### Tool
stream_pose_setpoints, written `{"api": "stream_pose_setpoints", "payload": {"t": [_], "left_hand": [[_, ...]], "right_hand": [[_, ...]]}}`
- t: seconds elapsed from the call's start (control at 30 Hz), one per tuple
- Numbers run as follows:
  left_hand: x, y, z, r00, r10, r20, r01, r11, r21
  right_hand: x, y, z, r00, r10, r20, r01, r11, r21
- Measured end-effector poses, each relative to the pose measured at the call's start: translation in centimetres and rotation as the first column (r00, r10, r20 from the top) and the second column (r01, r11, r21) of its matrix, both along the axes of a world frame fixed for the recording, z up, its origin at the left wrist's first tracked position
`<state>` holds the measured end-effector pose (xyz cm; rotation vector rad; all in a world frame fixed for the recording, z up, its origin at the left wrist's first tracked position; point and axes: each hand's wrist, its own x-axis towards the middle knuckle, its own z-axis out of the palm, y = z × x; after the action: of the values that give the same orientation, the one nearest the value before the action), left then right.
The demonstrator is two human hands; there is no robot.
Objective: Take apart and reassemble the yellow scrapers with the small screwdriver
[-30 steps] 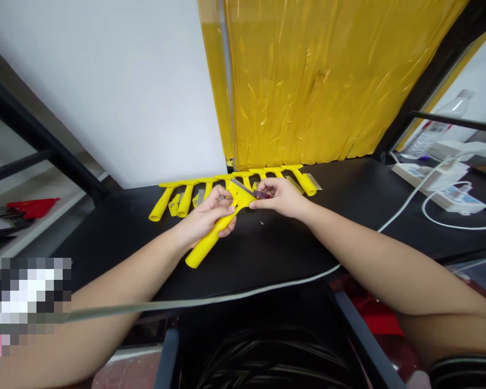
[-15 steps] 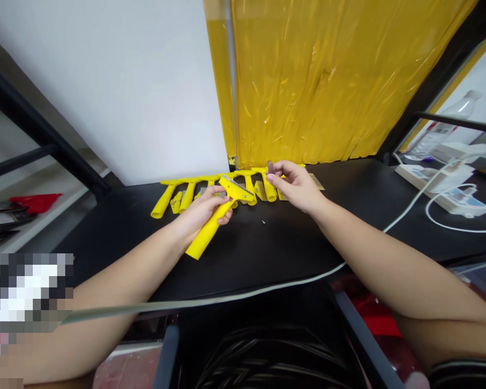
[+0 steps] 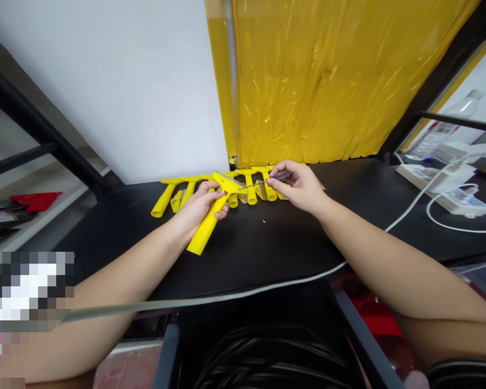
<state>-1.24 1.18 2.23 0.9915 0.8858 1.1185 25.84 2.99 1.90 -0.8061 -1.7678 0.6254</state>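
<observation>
My left hand [image 3: 198, 209] is closed round the neck of a yellow scraper [image 3: 204, 231], whose handle slants down toward me. Its head, with a metal strip along the edge, points up and to the right. In my right hand [image 3: 302, 188] a screwdriver [image 3: 282, 176] with a dark purplish handle is gripped between thumb and fingers. The thin shaft reaches left to the right end of the scraper head, at a screw there. Behind both hands lies a row of more yellow scrapers [image 3: 159, 208], partly hidden. A tiny screw-like piece [image 3: 263, 221] rests on the black tabletop [image 3: 291, 248].
A white cable [image 3: 299, 281] runs across the table's front edge. Power strips [image 3: 437, 181] lie at the right, with a clear plastic bottle [image 3: 437, 132] behind them. A white panel [image 3: 125, 81] and a yellow-wrapped panel [image 3: 291, 81] stand behind. Black frame bars [image 3: 56, 151] rise at the left.
The screwdriver has turned from pointing away from the scraper to lying level, its tip now at the scraper head. The scraper has tilted and shifted slightly left.
</observation>
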Motion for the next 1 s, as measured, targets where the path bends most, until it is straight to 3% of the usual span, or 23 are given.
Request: {"api": "stream_pose_setpoints", "payload": {"t": [0.23, 0.4, 0.53, 0.67, 0.87, 1.0], "left_hand": [[0.0, 0.0, -0.1, 1.000, -0.022, 0.006, 0.022, 1.000, 0.000], [0.2, -0.5, 0.1, 0.999, 0.002, -0.044, -0.001, 0.999, 0.040], [0.5, -1.2, 0.3, 0.995, 0.014, -0.095, 0.001, 0.987, 0.160], [0.5, -1.5, 0.3, 0.986, 0.050, -0.159, -0.009, 0.969, 0.248], [0.3, -1.2, 0.2, 0.971, 0.120, -0.205, -0.055, 0.953, 0.298], [0.5, -1.3, 0.2, 0.969, 0.133, -0.208, -0.054, 0.936, 0.347]], "right_hand": [[-0.1, -0.2, 0.1, 0.999, -0.015, 0.040, 0.015, 1.000, -0.007], [-0.1, -0.6, 0.2, 0.994, 0.007, 0.113, -0.013, 0.998, 0.059], [-0.1, -0.6, 0.2, 0.972, -0.125, 0.199, 0.119, 0.992, 0.044], [-0.5, -0.5, -0.2, 0.893, -0.227, 0.388, 0.229, 0.973, 0.041], [-1.0, -0.6, -1.0, 0.897, -0.033, 0.440, 0.065, 0.996, -0.059], [-0.9, 0.0, -1.1, 0.917, -0.121, 0.381, 0.147, 0.988, -0.040]]}}
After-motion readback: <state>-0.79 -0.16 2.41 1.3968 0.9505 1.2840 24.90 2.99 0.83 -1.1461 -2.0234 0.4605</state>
